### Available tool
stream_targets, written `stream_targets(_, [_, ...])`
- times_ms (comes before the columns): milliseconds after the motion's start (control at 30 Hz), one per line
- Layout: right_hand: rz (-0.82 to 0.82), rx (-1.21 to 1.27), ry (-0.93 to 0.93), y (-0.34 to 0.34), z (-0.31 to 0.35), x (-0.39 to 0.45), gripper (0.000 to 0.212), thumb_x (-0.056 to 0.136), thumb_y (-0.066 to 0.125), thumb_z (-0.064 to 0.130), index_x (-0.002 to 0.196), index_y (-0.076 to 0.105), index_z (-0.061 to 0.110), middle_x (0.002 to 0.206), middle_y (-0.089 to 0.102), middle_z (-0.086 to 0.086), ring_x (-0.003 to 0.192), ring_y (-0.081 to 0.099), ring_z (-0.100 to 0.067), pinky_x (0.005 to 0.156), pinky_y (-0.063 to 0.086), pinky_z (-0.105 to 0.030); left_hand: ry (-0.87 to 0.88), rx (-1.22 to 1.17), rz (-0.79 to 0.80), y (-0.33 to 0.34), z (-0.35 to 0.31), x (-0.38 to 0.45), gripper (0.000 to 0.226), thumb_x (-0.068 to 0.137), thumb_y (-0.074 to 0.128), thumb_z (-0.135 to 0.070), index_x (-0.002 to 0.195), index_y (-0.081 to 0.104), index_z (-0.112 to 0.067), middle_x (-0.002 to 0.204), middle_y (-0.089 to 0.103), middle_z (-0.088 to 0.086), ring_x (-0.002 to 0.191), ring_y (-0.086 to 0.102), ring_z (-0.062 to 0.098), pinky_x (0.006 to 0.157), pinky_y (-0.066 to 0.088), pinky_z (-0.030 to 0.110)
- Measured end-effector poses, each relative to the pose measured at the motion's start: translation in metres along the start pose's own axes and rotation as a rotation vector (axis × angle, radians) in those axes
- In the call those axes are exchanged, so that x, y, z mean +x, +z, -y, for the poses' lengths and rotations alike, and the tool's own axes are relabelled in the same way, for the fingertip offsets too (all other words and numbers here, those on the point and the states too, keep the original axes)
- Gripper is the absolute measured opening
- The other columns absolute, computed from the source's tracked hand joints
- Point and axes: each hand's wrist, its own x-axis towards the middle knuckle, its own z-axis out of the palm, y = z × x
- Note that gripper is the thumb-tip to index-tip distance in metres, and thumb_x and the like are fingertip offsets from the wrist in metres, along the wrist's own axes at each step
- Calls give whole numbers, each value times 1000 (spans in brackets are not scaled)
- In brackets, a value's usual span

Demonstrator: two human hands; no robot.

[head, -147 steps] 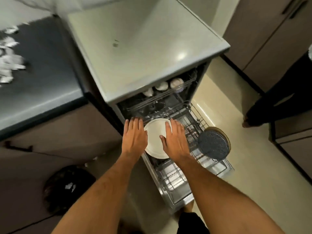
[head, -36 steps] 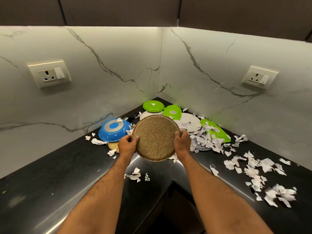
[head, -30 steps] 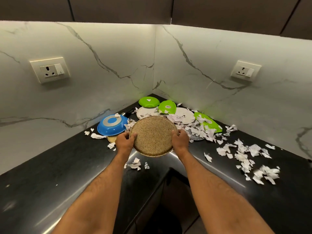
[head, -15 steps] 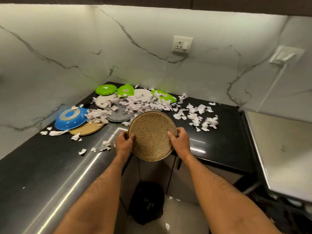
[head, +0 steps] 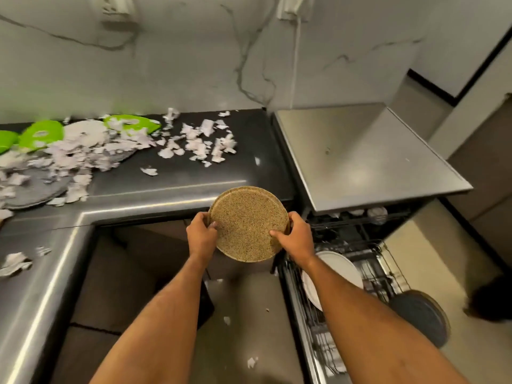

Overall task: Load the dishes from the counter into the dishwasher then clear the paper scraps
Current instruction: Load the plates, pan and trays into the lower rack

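Gripping speckled plate (head: 248, 223) by opposite edges, left hand (head: 201, 236), right hand (head: 297, 239), face apparently tilted toward camera

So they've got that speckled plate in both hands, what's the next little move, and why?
Probably swing the speckled plate right and down toward the pulled-out lower rack. Both the left hand and the right hand grip its rim, clear of the counter, and the rack shows free slots between the white plate and the dark plate.

two wall sockets (head: 116, 8) sit on the marble wall (head: 194, 65).
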Motion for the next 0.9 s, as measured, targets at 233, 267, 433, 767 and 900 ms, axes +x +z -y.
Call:
stream_targets(233, [-120,36,169,-87,-151,-30,34,77,85,28,103,65,21,98,71,4,92,67,-18,80,59,-48,56,113,157,160,-13,-59,23,96,60,0,117,66,-7,107,66,3,100,58,15,95,48,31])
stream_targets(267, [-137,38,196,-100,-173,-36,38,77,85,26,109,65,21,102,71,3,96,67,-20,83,59,-48,70,131,191,185,-12,-71,23,96,59,1,117,66,-6,108,67,4,101,58,14,95,47,30])
stream_targets(433, [-212,66,293,-154,-263,-60,51,79,82,16,121,54,28,110,68,6,107,65,-20,91,57,-47,121,218,326,294,-10,-113,27,95,60,1,120,66,-5,113,69,9,107,62,20,95,47,29])
stream_targets(767, [-472,147,484,-232,-423,-120,27,92,71,14,102,49,25,95,69,4,91,67,-17,76,58,-46,230,371,582,502,8,-188,26,90,66,-2,115,73,-6,106,74,12,104,67,26,95,52,35])
stream_targets(900, [-566,128,580,-242,-471,-143,27,94,69,9,98,46,24,90,64,9,82,61,-6,65,47,-18,324,400,686,564,20,-217,35,86,60,9,115,74,-7,106,75,8,99,66,18,89,47,24])
